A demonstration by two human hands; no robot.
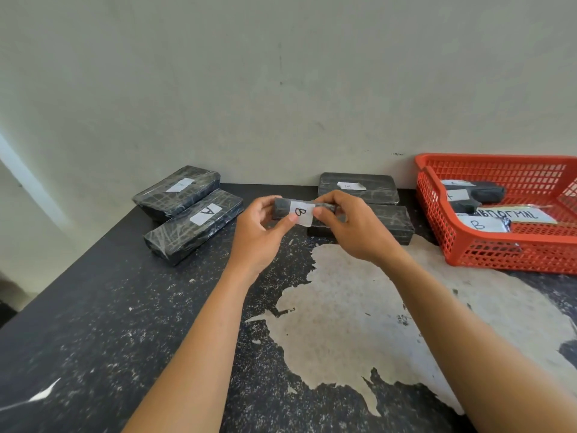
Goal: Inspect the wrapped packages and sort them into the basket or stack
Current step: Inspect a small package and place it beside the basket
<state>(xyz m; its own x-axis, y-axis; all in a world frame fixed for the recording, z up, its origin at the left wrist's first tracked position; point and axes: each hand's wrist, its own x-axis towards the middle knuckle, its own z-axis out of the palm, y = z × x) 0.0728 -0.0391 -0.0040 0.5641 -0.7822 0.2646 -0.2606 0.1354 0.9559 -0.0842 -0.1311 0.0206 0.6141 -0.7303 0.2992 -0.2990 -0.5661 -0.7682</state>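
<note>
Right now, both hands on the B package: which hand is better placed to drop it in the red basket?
Right. The right hand grips the B package on the side nearer the red basket; the left hand would have to cross over.

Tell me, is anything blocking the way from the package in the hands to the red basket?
Nothing visible does. The left hand and right hand hold the package up off the table; the basket stands open-topped to the right. The stacked packages lie behind it.
</note>
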